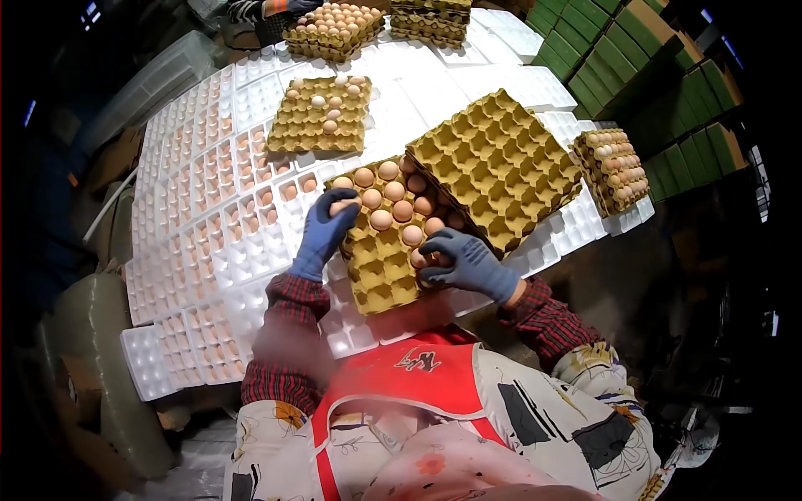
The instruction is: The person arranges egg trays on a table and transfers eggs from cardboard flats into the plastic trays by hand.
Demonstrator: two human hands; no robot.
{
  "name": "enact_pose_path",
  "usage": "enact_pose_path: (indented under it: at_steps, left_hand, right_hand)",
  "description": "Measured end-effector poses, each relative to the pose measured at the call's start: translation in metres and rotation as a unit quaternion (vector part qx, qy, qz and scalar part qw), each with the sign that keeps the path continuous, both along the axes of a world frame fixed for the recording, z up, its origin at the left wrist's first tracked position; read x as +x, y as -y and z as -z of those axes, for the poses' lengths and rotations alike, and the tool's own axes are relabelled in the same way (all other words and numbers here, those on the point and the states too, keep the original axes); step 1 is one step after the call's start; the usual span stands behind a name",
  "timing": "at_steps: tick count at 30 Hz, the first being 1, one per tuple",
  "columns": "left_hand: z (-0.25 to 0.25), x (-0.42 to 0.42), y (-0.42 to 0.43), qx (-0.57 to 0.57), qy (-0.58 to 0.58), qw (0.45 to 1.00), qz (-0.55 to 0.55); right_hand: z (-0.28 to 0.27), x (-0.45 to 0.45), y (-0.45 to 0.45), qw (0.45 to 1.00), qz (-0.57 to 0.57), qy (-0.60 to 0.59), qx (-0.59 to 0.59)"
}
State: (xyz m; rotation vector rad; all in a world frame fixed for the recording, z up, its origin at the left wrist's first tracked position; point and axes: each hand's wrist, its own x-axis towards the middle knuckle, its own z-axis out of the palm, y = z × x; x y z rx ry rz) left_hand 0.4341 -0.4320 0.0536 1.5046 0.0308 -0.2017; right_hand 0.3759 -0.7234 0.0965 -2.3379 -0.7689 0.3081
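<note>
My left hand [323, 234], in a blue-grey glove, is closed around a brown egg [342, 205] at the left edge of a yellow egg tray [376, 271]. Over the right side of that tray, my gloved right hand [468, 263] has its fingers curled at an egg [419, 257]. Brown eggs [394, 191] fill much of the tray's upper part, while its lower left cups hold none. An empty yellow tray [501, 159] lies tilted against the right side, overlapping the egg tray.
White plastic trays [251, 250] with eggs spread across the left. Another yellow tray [309, 117] bears several eggs. Stacked egg trays [614, 171] stand at right, others [430, 21] at the back. Green boxes [618, 58] rise behind. Another person's gloved hand [301, 5] is at the top.
</note>
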Motion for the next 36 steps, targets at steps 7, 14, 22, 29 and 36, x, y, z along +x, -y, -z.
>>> enact_pose_path:
  at_steps: [7,14,22,29,36]
  left_hand:
    - [0.008,-0.004,0.054,0.583,0.302,0.745,0.114]
    - [-0.037,-0.016,-0.03,-0.189,-0.041,0.981,0.005]
    - [0.006,0.021,0.021,0.71,0.176,0.682,0.017]
    - [0.002,-0.011,-0.003,0.435,0.198,0.873,-0.097]
    - [0.09,-0.188,-0.09,0.332,0.087,0.906,-0.248]
  right_hand:
    - [0.009,0.015,-0.012,0.993,-0.018,0.108,-0.049]
    - [-0.013,0.027,-0.005,0.866,0.105,-0.307,0.382]
    - [0.042,0.032,-0.056,0.878,-0.018,0.353,-0.323]
    - [0.029,0.041,-0.063,0.882,-0.032,0.267,-0.387]
    - [-0.011,0.026,-0.118,0.994,0.029,0.098,0.047]
